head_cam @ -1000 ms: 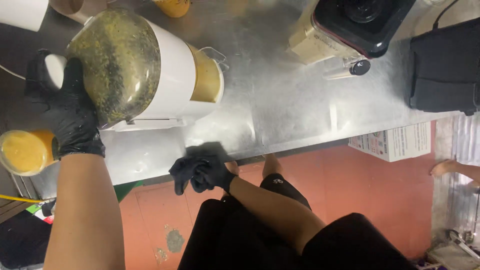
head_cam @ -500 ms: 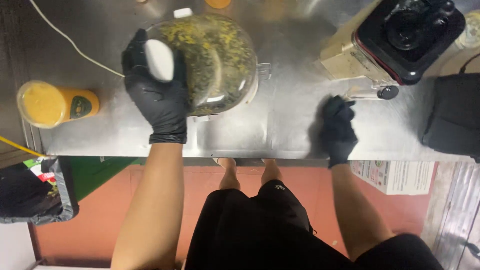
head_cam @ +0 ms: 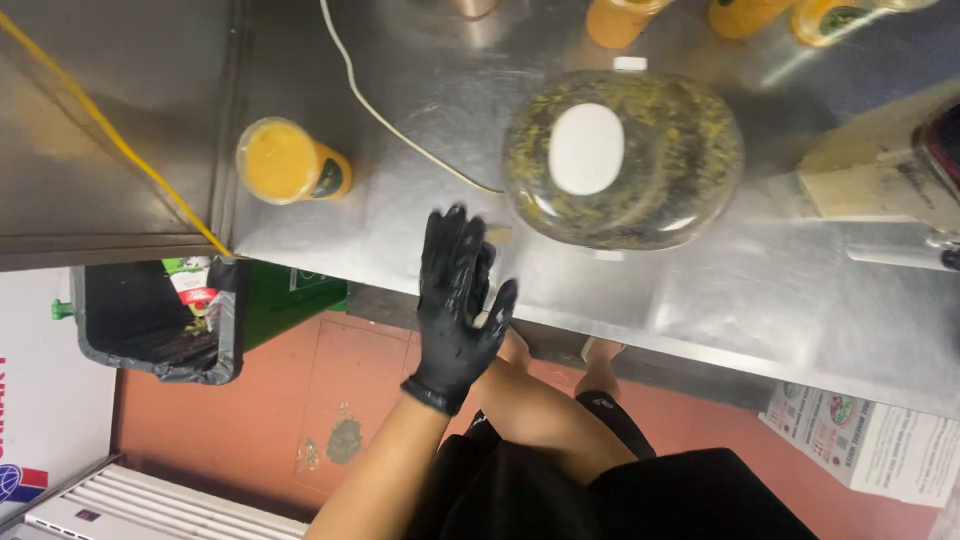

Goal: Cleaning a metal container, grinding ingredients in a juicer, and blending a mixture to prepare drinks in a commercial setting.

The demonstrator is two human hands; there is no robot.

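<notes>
Head cam: my left hand (head_cam: 455,305), black glove, fingers spread wide, empty, over counter (head_cam: 700,300) edge, just left of processor bowl (head_cam: 623,160). Right hand not seen. Orange cup (head_cam: 285,162) further left.

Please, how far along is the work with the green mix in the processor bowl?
Done: the mix looks finely chopped, and the processor bowl stands lidded on the steel counter. In hand: nothing; the gloved left hand is open beside it. Left: the mix is not yet taken out.
</notes>
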